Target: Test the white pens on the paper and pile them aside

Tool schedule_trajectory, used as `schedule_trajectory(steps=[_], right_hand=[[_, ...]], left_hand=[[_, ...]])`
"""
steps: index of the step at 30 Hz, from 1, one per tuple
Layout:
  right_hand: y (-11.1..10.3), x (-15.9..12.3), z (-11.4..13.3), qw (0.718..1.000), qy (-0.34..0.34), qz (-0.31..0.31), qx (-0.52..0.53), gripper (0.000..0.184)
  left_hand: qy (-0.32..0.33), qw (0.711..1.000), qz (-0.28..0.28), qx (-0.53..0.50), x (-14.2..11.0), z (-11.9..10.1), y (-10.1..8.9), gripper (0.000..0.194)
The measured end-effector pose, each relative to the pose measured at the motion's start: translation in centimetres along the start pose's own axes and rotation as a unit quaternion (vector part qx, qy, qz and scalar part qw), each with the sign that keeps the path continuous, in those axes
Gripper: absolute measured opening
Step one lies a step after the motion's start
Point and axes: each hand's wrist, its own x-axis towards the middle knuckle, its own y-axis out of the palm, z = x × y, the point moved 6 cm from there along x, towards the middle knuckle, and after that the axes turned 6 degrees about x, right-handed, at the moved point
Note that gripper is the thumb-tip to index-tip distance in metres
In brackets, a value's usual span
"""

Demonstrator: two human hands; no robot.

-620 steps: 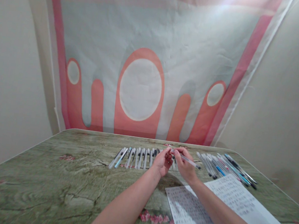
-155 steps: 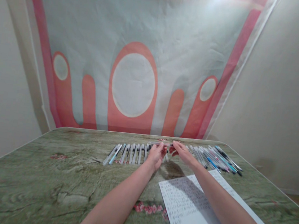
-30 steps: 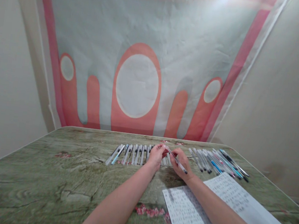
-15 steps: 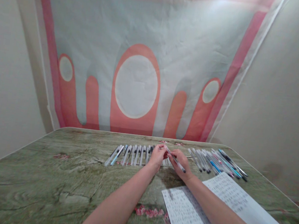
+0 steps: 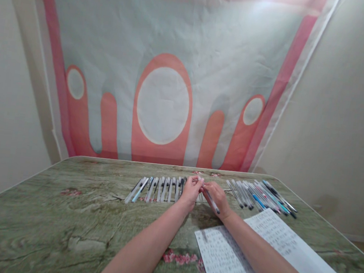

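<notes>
Over the middle of the table my left hand (image 5: 191, 191) and my right hand (image 5: 218, 198) come together around one clear pen (image 5: 211, 202) with a dark end. The fingers of my left hand pinch its upper end, and what exactly lies between them is partly hidden. My right hand is closed around the pen's body, its dark end slanting down toward me. Left of my hands, several clear pens (image 5: 164, 189) with dark parts lie side by side in a row. A light blue pen (image 5: 140, 190) is among them.
To the right lies a loose group of pens (image 5: 243, 195), including a blue pen (image 5: 259, 202). Handwritten paper sheets (image 5: 220, 256) lie under and beside my right forearm. A printed pink and grey cloth (image 5: 172, 24) hangs behind the wood-patterned table (image 5: 58, 223).
The pen's dark end has swung slightly down and left, so the pen slants more steeply. My fingers have shifted a little on it. The whole view has moved slightly.
</notes>
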Motion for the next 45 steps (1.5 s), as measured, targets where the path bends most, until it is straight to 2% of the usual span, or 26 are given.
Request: schedule_trajectory(steps=[2, 5, 7, 9, 11, 14, 16, 19, 20, 22, 24, 28, 35, 37, 39, 43, 45], right_hand=[[0.1, 0.0, -1.0, 0.999, 0.039, 0.003, 0.022, 0.017], [0.0, 0.1, -2.6, 0.986, 0.151, 0.001, 0.064, 0.022], [0.2, 0.0, -3.3, 0.96, 0.243, 0.029, 0.134, 0.025], [0.8, 0.0, -3.3, 0.92, 0.311, 0.089, 0.222, 0.031], [1.3, 0.2, -2.9, 0.884, 0.344, 0.137, 0.285, 0.035], [1.2, 0.5, -3.0, 0.868, 0.357, 0.164, 0.305, 0.038], [0.6, 0.4, -4.0, 0.882, 0.362, 0.158, 0.259, 0.034], [-1.6, -0.3, -6.5, 0.913, 0.379, 0.139, 0.054, 0.022], [-2.4, -0.7, -7.3, 0.909, 0.387, 0.147, -0.039, 0.019], [-3.7, -1.8, -8.6, 0.877, 0.4, 0.179, -0.196, 0.017], [-4.4, -2.8, -9.4, 0.846, 0.401, 0.217, -0.278, 0.018], [-4.6, -3.9, -10.1, 0.816, 0.407, 0.254, -0.323, 0.02], [-5.9, -4.5, -10.5, 0.78, 0.454, 0.231, -0.364, 0.023], [-6.0, -4.1, -10.3, 0.786, 0.447, 0.218, -0.368, 0.023], [-5.4, -3.5, -9.9, 0.81, 0.423, 0.209, -0.348, 0.022], [-2.2, -1.8, -7.7, 0.906, 0.313, 0.207, -0.197, 0.016], [-0.4, -1.2, -6.0, 0.942, 0.243, 0.204, -0.113, 0.018]], left_hand=[[0.019, 1.0, -0.017, 0.006, 0.0, -0.7, -0.2, 0.041], [0.055, 0.996, -0.059, 0.031, 0.2, -1.8, -1.2, 0.038], [0.065, 0.994, -0.081, 0.04, 0.3, -2.0, -1.8, 0.037], [0.065, 0.992, -0.096, 0.045, 0.4, -1.8, -2.3, 0.037], [0.066, 0.991, -0.102, 0.049, 0.5, -1.6, -2.5, 0.038], [0.082, 0.992, -0.085, 0.054, 0.5, -1.5, -2.3, 0.043], [0.1, 0.99, -0.08, 0.058, 0.4, -1.5, -2.2, 0.051], [0.118, 0.984, -0.105, 0.086, 0.5, -1.5, -2.6, 0.049], [0.119, 0.981, -0.114, 0.098, 0.6, -1.4, -2.8, 0.044], [0.113, 0.979, -0.128, 0.115, 0.9, -1.0, -3.2, 0.035], [0.106, 0.978, -0.133, 0.122, 1.1, -0.7, -3.4, 0.031], [0.111, 0.975, -0.138, 0.137, 1.3, -0.6, -3.7, 0.026], [0.131, 0.97, -0.152, 0.139, 1.4, -1.1, -4.2, 0.023], [0.134, 0.969, -0.157, 0.14, 1.4, -1.1, -4.3, 0.022], [0.138, 0.967, -0.156, 0.147, 1.3, -1.2, -4.3, 0.022], [0.174, 0.957, -0.147, 0.182, 0.7, -1.9, -3.9, 0.021], [0.191, 0.953, -0.135, 0.192, 0.3, -2.3, -3.5, 0.02]])
